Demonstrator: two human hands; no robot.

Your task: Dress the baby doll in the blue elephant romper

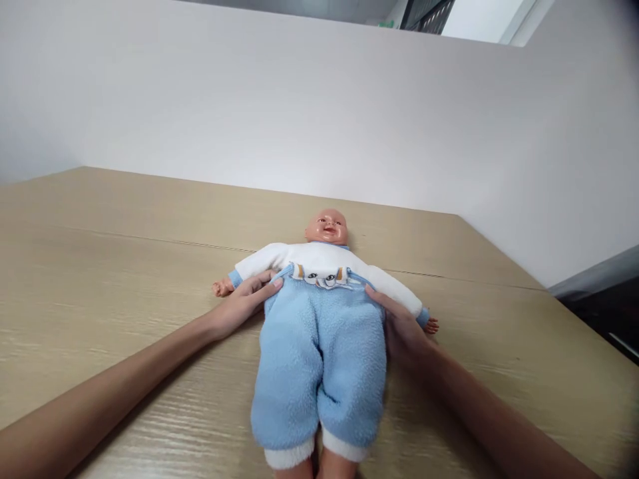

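Note:
A baby doll (327, 226) with a bald head lies on its back, head away from me and arms spread. It wears a white long-sleeved top (324, 255) with blue cuffs and light-blue fleece overalls (294, 359) with white leg cuffs. Eyes are embroidered on the chest, between thin blue straps. My left hand (244, 299) is closed on the overalls' waist at the left, its thumb by the strap. At the opposite side, my right hand (402, 326) grips the waist, with the thumb on top and its fingers mostly hidden. The doll's feet are out of frame.
The doll rests on a wood-grain table (124, 279) with a seam running across it. A pale wall (299, 113) rises behind the table's far edge. Beyond the table's right edge is a dark object (604, 306) that I cannot make out.

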